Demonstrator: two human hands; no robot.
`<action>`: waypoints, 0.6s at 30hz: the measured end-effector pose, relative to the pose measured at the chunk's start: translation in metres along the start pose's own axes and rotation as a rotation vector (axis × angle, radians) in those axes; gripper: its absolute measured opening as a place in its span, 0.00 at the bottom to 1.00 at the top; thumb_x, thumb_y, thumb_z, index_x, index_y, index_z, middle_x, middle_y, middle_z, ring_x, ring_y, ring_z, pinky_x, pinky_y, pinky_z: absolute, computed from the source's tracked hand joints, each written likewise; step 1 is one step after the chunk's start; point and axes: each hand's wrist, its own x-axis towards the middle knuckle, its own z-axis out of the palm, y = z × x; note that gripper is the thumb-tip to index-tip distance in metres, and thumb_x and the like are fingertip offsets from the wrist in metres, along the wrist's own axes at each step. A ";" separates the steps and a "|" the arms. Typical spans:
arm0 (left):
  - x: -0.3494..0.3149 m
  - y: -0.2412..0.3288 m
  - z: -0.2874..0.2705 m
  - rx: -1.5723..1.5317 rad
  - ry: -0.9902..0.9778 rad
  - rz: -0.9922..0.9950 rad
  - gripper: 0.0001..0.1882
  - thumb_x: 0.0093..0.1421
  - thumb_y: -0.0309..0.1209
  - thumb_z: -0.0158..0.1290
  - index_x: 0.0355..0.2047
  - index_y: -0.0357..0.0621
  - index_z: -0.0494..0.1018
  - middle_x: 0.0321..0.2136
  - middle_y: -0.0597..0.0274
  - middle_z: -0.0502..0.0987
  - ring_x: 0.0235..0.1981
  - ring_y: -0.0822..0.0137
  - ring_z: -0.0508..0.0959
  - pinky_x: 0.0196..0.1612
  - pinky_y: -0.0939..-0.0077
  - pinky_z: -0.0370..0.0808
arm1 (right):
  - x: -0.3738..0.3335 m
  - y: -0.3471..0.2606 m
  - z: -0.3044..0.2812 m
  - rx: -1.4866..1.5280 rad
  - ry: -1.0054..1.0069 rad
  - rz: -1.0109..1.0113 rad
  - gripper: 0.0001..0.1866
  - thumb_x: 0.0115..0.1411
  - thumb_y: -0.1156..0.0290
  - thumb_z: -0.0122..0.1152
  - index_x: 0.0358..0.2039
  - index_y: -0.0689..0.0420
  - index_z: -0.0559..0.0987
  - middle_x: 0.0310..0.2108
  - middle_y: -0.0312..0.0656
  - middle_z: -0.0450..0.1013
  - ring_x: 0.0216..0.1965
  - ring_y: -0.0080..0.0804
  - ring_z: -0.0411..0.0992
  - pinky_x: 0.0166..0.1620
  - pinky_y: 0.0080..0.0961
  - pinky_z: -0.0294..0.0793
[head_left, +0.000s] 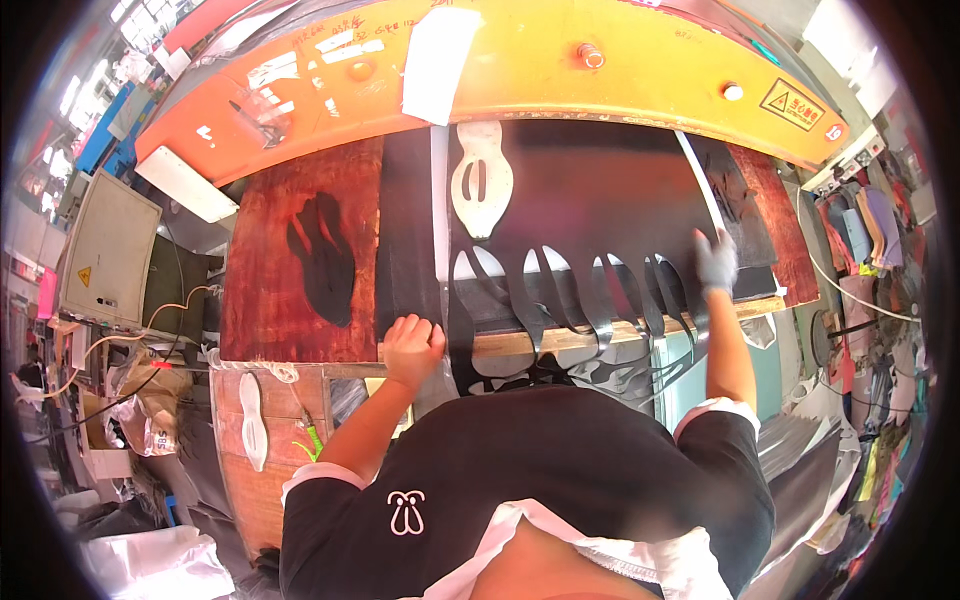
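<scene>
A large black sheet (600, 200) lies over the work surface, with curved cut-outs along its near edge and loose strips (540, 305) hanging down toward me. On its far left part rests a white shoe-upper-shaped cutting die (482, 200) with two slots. My bare left hand (413, 350) is closed in a fist at the near edge, beside the leftmost strip; what its fingers hold, if anything, is hidden. My right hand (715, 262), in a grey glove, lies with fingers apart on the sheet's right edge. Dark cut pieces (325, 265) lie on the red-brown board to the left.
An orange-yellow machine beam (530, 75) with knobs spans the far side. The red-brown board (260, 270) flanks the sheet. On a lower wooden surface at left lies another white die (254, 420). Cables and a metal cabinet (110, 250) stand left; hanging materials (870, 225) are at right.
</scene>
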 end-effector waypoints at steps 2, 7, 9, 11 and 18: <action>0.005 -0.001 0.003 -0.009 -0.027 0.015 0.11 0.47 0.31 0.55 0.14 0.45 0.64 0.18 0.60 0.66 0.24 0.58 0.70 0.25 0.62 0.67 | 0.005 -0.060 0.020 -0.170 -0.048 -0.046 0.34 0.50 0.49 0.62 0.50 0.62 0.71 0.51 0.51 0.69 0.51 0.45 0.68 0.52 0.38 0.68; -0.020 0.010 -0.017 -0.101 -0.125 -0.069 0.11 0.50 0.29 0.54 0.15 0.43 0.65 0.19 0.58 0.67 0.24 0.55 0.70 0.25 0.60 0.66 | -0.020 -0.260 0.134 -0.163 -0.613 -0.039 0.52 0.44 0.35 0.59 0.61 0.58 0.58 0.60 0.53 0.56 0.58 0.52 0.60 0.57 0.41 0.63; -0.029 0.013 -0.026 -0.160 -0.168 -0.113 0.11 0.51 0.29 0.54 0.16 0.43 0.65 0.19 0.58 0.67 0.24 0.54 0.70 0.26 0.60 0.66 | -0.037 -0.312 0.144 -0.245 -0.813 0.152 0.54 0.41 0.35 0.60 0.62 0.56 0.55 0.62 0.52 0.52 0.59 0.54 0.58 0.56 0.46 0.63; -0.025 0.011 -0.030 -0.299 -0.180 -0.196 0.06 0.53 0.30 0.53 0.26 0.41 0.70 0.24 0.55 0.70 0.28 0.53 0.72 0.31 0.61 0.69 | -0.056 -0.345 0.147 -0.438 -0.759 0.205 0.56 0.40 0.37 0.61 0.64 0.54 0.52 0.65 0.50 0.49 0.60 0.54 0.56 0.55 0.50 0.63; 0.039 0.008 0.021 -0.355 -0.168 -0.133 0.22 0.58 0.33 0.49 0.53 0.42 0.65 0.56 0.52 0.62 0.58 0.49 0.60 0.58 0.53 0.57 | -0.074 -0.359 0.138 -0.437 -0.730 0.263 0.52 0.41 0.42 0.62 0.63 0.55 0.56 0.62 0.49 0.52 0.56 0.47 0.60 0.51 0.40 0.68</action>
